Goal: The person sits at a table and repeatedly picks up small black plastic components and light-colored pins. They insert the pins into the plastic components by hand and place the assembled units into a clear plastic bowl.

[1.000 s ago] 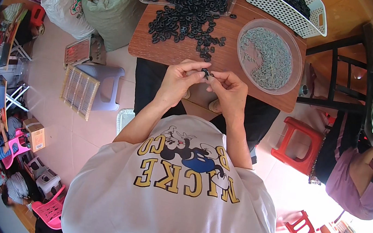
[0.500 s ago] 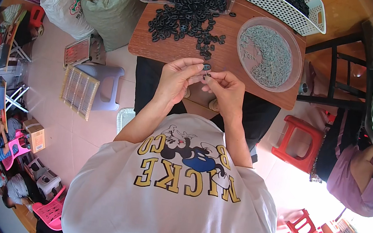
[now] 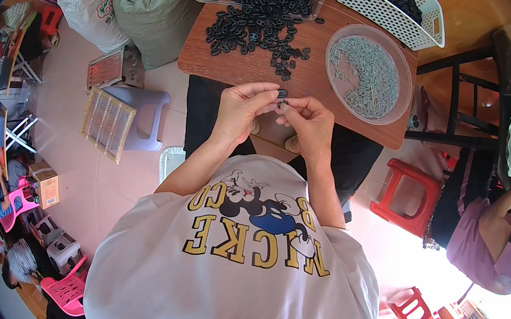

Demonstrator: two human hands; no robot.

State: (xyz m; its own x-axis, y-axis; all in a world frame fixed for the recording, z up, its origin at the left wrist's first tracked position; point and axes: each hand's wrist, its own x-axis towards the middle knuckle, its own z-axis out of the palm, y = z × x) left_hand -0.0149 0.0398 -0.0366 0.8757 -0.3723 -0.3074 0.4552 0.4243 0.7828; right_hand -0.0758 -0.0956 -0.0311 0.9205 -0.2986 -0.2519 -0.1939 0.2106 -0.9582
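Note:
Just off the table's near edge, my left hand (image 3: 239, 108) pinches a small black oval piece (image 3: 283, 93) between thumb and fingertips. My right hand (image 3: 309, 120) is closed close beside it, thumb against forefinger, on a tiny dark item (image 3: 284, 103) whose kind is too small to make out. The fingertips of both hands nearly meet. Ahead on the brown table (image 3: 240, 73) lies a loose heap of black oval pieces (image 3: 239, 30) with holes in them. To the right, a round clear tub (image 3: 402, 104) holds many small silvery screw-like pins (image 3: 371, 78).
A clear bin (image 3: 321, 2) of black pieces and a white perforated basket (image 3: 390, 20) stand at the table's far side. Full sacks (image 3: 156, 32) and a grey-blue stool (image 3: 148, 122) are left, a red stool (image 3: 405, 197) right. Another person (image 3: 487, 245) sits at far right.
The black oval piece has tilted and dipped slightly between my fingers, so its hole shows less. Both hands stay in nearly the same place.

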